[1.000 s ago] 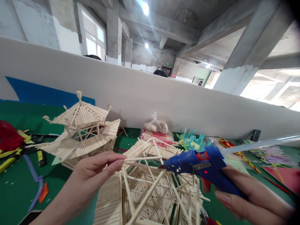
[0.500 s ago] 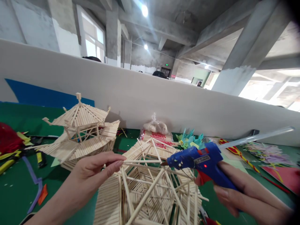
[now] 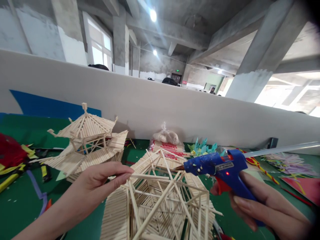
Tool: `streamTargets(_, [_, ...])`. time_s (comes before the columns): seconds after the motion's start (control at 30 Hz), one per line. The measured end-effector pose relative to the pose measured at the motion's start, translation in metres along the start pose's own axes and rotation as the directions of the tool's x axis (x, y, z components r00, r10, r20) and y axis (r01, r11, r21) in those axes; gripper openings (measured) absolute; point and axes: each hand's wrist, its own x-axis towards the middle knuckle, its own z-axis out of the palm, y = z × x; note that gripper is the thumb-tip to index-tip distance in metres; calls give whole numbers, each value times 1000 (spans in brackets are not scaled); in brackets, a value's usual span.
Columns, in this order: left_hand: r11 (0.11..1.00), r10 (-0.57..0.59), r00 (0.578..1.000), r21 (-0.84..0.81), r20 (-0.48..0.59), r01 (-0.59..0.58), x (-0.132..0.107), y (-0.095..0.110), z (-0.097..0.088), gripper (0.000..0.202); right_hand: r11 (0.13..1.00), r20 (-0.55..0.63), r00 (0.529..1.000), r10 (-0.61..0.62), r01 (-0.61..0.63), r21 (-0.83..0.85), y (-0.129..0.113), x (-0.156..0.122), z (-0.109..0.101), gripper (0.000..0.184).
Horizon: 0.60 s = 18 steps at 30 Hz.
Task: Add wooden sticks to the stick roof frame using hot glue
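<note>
Between thumb and fingertips, my left hand [image 3: 100,190] pinches one end of a thin wooden stick [image 3: 151,177]. The stick points right, over the open top of a stick-built model [image 3: 115,213] with slatted sides and crossing beams. My right hand [image 3: 265,203] is wrapped round the handle of a blue glue gun [image 3: 212,166] with a red trigger and a lit red light. Its nozzle points left, a short way from the stick's free end. A clear glue stick [image 3: 280,150] juts from the back of the gun.
A pagoda-like stick model [image 3: 87,143] stands at the left. Behind the work lie a plastic bag [image 3: 165,136], bundled sticks [image 3: 167,150] and turquoise paper petals [image 3: 203,146]. Paper strips [image 3: 290,161] are at the right, yellow-handled tools [image 3: 12,180] at the left. A white partition [image 3: 130,96] runs along the back.
The glue gun has moved right, its nozzle drawing away from the stick's end. The stick has tipped slightly, its free end lower. My left hand keeps its pinch.
</note>
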Motion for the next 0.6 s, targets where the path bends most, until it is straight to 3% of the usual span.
streamTargets(0.1, [1000,6,1000,6,12,-6,2,0,-2,14,999,121,993,15,-21,47,3,1,0,36])
streamTargets(0.4, [999,38,999,5,17,-38,2,-2,0,14,997,157,988,-7,-6,81,-1,0,0,39])
streamTargets(0.6, [992,117,993,38,8,-117,4,0,-1,14,999,93,995,-22,19,42,-2,-2,0,42])
